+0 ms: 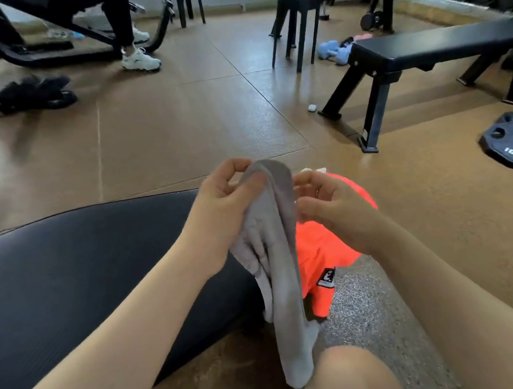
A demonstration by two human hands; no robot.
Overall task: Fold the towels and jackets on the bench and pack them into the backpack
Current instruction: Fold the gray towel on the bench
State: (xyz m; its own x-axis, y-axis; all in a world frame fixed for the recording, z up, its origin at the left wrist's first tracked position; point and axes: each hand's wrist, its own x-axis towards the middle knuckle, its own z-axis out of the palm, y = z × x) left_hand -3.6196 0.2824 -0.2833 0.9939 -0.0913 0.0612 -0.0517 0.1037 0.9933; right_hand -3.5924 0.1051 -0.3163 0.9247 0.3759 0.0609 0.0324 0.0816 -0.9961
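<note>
So the biggest thing here is the black padded bench (58,278), filling the lower left, with the orange jacket (322,251) bunched at its right end and spilling toward the floor. No backpack in view that I can spot, so nothing's packed as far as I can tell, and there's no container to check.

The grey towel (279,258) is up in the air in front of the jacket. It hangs in a long narrow strip, long axis running pretty much straight down from the hands to near the person's knee.

The left hand (228,199) has the grip: thumb and fingers pinching the towel's top edge, cloth draped over them. The right hand (328,202) sits just beside the towel on its right, fingers loosely curled, and I honestly can't tell if it's touching the cloth or holding nothing.

My guess is the next bit needs the right hand to catch the other top corner and spread it.
</note>
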